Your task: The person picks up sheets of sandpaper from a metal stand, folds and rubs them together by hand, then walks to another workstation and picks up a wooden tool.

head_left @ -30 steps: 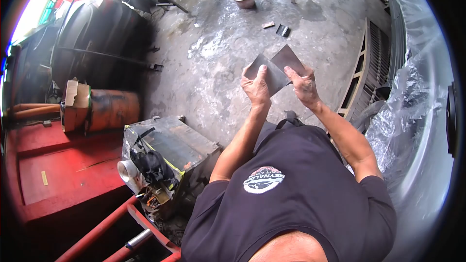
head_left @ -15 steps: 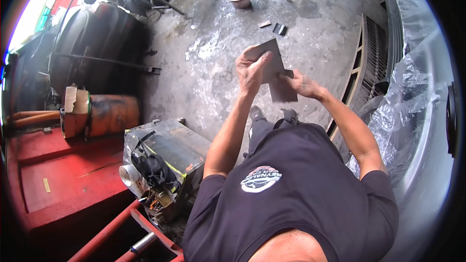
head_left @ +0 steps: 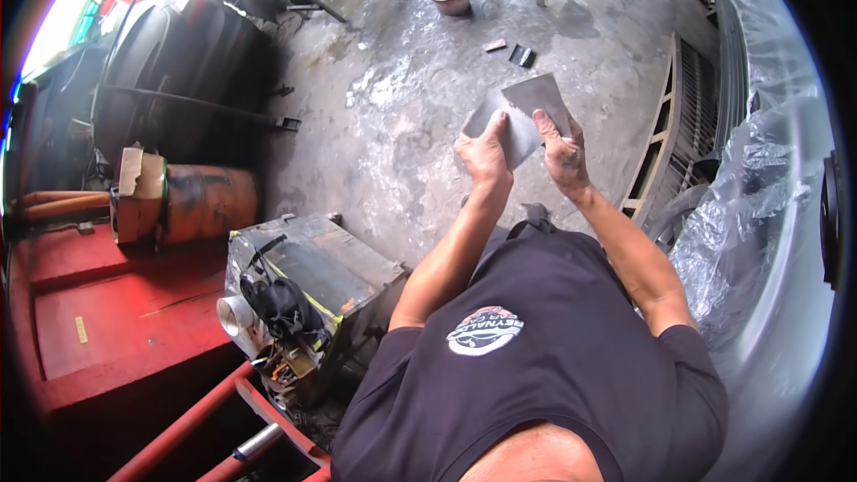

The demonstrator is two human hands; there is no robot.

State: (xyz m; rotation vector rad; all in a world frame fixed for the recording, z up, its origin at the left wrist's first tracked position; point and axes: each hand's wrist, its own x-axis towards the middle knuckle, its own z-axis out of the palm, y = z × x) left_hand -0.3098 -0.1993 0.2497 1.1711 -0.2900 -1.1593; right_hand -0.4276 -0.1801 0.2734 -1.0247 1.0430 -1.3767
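Note:
In front of my chest, both hands are raised over the floor, each with a sheet of sandpaper. My left hand [head_left: 485, 157] pinches a light grey sandpaper sheet [head_left: 521, 140] between its thumb on top and the fingers underneath. A darker grey sandpaper sheet [head_left: 537, 95] is gripped in my right hand [head_left: 565, 161], its thumb lying across the face. The two sheets meet side by side, and their edges seem to overlap a little. My fingers behind the sheets are mostly hidden.
On the concrete floor [head_left: 384, 125] ahead lie a small dark block [head_left: 522, 55] and a pale block [head_left: 494, 45]. Beyond them stands a brown pot [head_left: 446, 2] with something yellow inside. A cluttered metal box [head_left: 330, 254] is at left; plastic sheeting [head_left: 732, 241] hangs at right.
The two sheets, one crossed below the other before, have come side by side. My right hand has risen and turned its sheet upward; my left hand has moved slightly right and down.

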